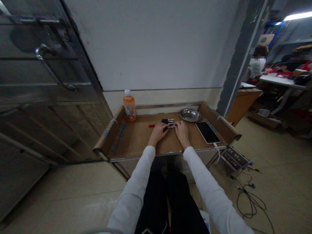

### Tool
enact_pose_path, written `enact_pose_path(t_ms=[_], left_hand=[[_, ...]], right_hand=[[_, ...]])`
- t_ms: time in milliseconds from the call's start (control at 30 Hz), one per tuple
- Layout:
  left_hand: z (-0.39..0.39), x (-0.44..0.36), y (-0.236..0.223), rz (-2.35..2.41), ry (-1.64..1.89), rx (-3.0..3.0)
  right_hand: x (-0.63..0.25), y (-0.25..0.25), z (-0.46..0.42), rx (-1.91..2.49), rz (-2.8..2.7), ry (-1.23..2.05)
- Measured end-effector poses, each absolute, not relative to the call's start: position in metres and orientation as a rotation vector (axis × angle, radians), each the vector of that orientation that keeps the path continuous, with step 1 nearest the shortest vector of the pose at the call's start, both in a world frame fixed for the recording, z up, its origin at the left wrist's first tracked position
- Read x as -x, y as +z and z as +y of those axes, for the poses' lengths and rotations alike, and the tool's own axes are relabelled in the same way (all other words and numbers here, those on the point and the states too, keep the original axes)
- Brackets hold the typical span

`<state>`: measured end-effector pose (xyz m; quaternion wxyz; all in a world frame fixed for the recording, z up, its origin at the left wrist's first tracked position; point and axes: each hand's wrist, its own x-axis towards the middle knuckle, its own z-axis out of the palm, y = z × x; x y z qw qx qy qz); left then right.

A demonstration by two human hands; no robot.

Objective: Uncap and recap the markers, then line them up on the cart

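Centrally, a cardboard-lined tray spans the frame, white sleeves crossing its near edge. The left hand and right hand rest palm-down, slightly apart, fingers bent. Right of centre lies a phone; left, a bottle; above the phone, a dish. Mid-frame, fingers partly hide the pens (gripped or merely touched, I cannot tell).

Orange bottle, shiny metal dish near a phone.
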<state>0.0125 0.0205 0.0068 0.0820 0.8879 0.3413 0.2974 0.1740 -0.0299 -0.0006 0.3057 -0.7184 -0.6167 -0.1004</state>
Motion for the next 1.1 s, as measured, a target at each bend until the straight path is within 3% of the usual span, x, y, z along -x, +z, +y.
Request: enact_pose_path(t_ms=[300, 667, 867, 1100], left_hand=[[0.027, -0.015, -0.001, 0.972, 1.072, -2.568], [0.027, -0.014, -0.002, 0.896, 1.178, -2.536], [0.024, -0.013, 0.002, 1.121, 1.362, -2.463], [0.024, -0.009, 0.006, 1.328, 1.613, -2.249]], right_hand=[[-0.173, 0.001, -0.032, 1.892, -1.598, -0.289], [-0.175, -0.003, -0.023, 1.405, -1.649, -0.041], [-0.172, -0.005, -0.023, 1.446, -1.65, -0.07], [-0.157, 0.002, -0.032, 1.39, -2.046, -0.138]])
